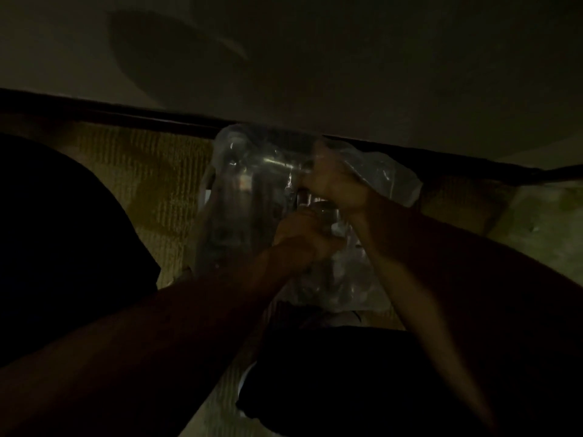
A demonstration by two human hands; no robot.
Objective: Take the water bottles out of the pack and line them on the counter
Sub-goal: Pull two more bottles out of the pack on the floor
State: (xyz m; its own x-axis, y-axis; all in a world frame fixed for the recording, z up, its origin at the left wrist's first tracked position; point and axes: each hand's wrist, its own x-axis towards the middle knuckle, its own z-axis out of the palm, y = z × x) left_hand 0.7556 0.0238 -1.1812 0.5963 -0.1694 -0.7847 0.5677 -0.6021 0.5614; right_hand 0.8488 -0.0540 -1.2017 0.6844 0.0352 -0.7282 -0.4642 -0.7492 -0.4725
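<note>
Bottles' pack [252, 190] sits on the carpet by the baseboard; right hand [334, 184] pinches wrap aside, left hand [303, 238] grips a bottle [321, 216] inside.

The pack [252, 190] lies on the carpet [151, 171] against the wall [347, 58], both hands on it.

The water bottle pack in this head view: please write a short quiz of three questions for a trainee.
1. True or false: the pack lies on carpet.
2. Which hand reaches further into the plastic wrap? A) left B) right
3. Fill in: the picture is very ____, so single bottles are hard to count.

Key:
1. True.
2. B: the right hand is further in, the left hand nearer.
3. dark
</note>
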